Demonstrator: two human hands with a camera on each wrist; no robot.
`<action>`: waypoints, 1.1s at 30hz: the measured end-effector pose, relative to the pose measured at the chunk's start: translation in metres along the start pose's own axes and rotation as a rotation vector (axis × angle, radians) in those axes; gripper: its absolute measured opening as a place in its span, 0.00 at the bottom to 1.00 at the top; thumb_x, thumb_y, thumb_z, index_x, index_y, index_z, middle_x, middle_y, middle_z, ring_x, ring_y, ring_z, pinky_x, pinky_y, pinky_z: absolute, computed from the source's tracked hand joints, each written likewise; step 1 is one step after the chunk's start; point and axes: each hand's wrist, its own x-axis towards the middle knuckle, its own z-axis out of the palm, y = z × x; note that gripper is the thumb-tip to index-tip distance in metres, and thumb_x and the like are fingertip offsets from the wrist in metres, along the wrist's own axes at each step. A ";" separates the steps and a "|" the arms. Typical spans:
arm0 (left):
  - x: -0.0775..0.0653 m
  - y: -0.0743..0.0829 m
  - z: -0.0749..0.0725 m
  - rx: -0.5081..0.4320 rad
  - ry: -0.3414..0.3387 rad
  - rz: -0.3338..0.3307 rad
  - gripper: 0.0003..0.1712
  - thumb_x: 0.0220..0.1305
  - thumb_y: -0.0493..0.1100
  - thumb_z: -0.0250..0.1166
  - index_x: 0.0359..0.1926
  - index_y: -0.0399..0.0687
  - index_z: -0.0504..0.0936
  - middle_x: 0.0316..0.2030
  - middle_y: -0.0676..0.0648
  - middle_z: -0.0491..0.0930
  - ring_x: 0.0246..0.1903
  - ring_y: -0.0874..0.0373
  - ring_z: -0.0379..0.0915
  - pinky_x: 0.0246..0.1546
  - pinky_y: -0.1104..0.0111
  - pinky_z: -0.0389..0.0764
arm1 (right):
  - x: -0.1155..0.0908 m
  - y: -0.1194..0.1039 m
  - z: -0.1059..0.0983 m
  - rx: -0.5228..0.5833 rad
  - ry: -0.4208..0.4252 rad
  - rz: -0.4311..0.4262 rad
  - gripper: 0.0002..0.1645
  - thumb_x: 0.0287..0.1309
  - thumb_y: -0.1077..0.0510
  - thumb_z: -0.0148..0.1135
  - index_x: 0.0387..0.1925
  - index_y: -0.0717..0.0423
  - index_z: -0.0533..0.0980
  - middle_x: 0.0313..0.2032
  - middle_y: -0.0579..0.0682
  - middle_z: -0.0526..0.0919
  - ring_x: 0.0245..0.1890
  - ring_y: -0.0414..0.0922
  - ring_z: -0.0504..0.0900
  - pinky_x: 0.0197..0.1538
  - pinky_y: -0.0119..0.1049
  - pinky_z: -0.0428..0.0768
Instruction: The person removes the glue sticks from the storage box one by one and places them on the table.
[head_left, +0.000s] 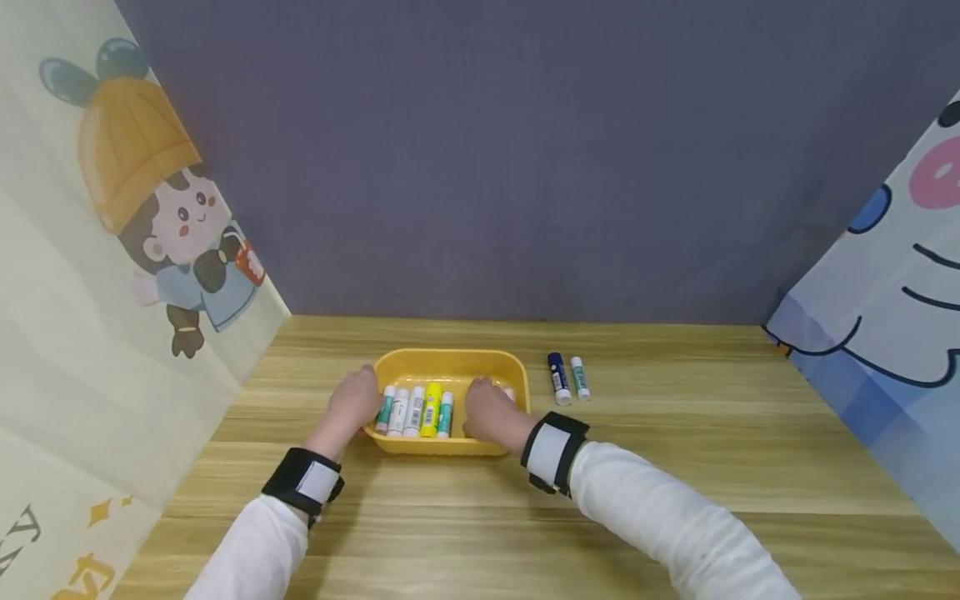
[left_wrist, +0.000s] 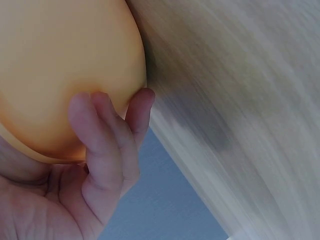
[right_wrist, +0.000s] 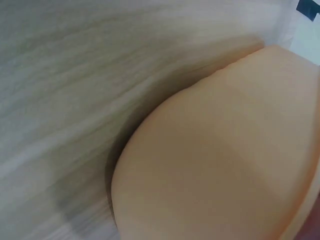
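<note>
A yellow plastic basket (head_left: 450,447) stands on the table with a row of glue sticks in its left half: several white and teal ones and a yellow glue stick (head_left: 431,410). My left hand (head_left: 356,400) grips the basket's left rim, thumb side inside and fingers curled against the outer wall in the left wrist view. Inside the basket's right half is my right hand (head_left: 495,412), its fingers pointing down and mostly hidden. Beside that wrist the pale end of another glue stick (head_left: 510,393) shows. Whether the right fingers hold anything is hidden.
Right of the basket, a dark blue glue stick (head_left: 558,379) and a smaller white-and-teal glue stick (head_left: 580,379) lie on the wooden table (head_left: 675,467). A grey panel (head_left: 525,167) borders the back, and printed cloths hang at both sides.
</note>
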 end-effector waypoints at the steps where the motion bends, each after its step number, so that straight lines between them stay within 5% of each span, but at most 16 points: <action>1: 0.000 0.000 0.000 -0.001 0.001 0.000 0.33 0.61 0.40 0.54 0.62 0.29 0.53 0.38 0.31 0.71 0.15 0.54 0.71 0.09 0.71 0.73 | 0.000 0.000 0.001 0.001 0.009 -0.012 0.37 0.50 0.48 0.60 0.54 0.71 0.65 0.53 0.63 0.69 0.40 0.49 0.77 0.37 0.36 0.79; 4: -0.001 0.000 0.000 0.005 0.006 0.004 0.33 0.61 0.40 0.54 0.62 0.29 0.53 0.38 0.30 0.71 0.14 0.54 0.71 0.09 0.71 0.73 | 0.000 0.001 0.002 0.030 0.018 -0.019 0.31 0.49 0.50 0.61 0.48 0.69 0.68 0.50 0.63 0.69 0.23 0.43 0.75 0.22 0.30 0.76; 7: -0.001 0.000 0.000 0.009 0.011 0.008 0.33 0.61 0.41 0.54 0.61 0.29 0.53 0.37 0.30 0.71 0.14 0.54 0.71 0.09 0.71 0.72 | 0.002 0.002 0.003 0.081 0.014 -0.004 0.31 0.49 0.51 0.61 0.50 0.68 0.67 0.54 0.65 0.65 0.17 0.42 0.73 0.18 0.28 0.72; 12: -0.002 -0.001 0.000 0.011 0.016 0.013 0.33 0.61 0.40 0.55 0.61 0.28 0.53 0.38 0.30 0.71 0.13 0.54 0.71 0.09 0.71 0.72 | 0.004 0.004 0.003 0.114 0.013 0.001 0.31 0.48 0.51 0.63 0.50 0.67 0.68 0.53 0.66 0.66 0.20 0.43 0.74 0.21 0.30 0.74; 16: -0.002 0.000 0.000 0.014 0.016 0.017 0.33 0.61 0.40 0.54 0.61 0.28 0.53 0.37 0.30 0.71 0.13 0.54 0.71 0.09 0.71 0.72 | 0.007 0.006 0.004 0.128 0.020 0.004 0.25 0.42 0.53 0.66 0.40 0.65 0.71 0.40 0.60 0.74 0.23 0.42 0.73 0.21 0.30 0.73; 24: -0.003 0.000 -0.001 0.009 0.015 0.014 0.33 0.61 0.40 0.54 0.61 0.27 0.53 0.38 0.30 0.71 0.13 0.54 0.71 0.09 0.71 0.72 | 0.009 0.008 -0.002 0.248 0.003 0.038 0.18 0.41 0.57 0.66 0.34 0.62 0.71 0.18 0.49 0.73 0.15 0.39 0.73 0.17 0.29 0.72; 33: -0.001 0.000 0.001 0.024 0.025 0.022 0.33 0.60 0.40 0.55 0.61 0.26 0.54 0.39 0.29 0.71 0.14 0.54 0.71 0.08 0.71 0.72 | 0.006 0.013 -0.027 0.342 0.020 -0.008 0.17 0.42 0.58 0.68 0.32 0.62 0.71 0.23 0.50 0.73 0.19 0.40 0.74 0.19 0.27 0.74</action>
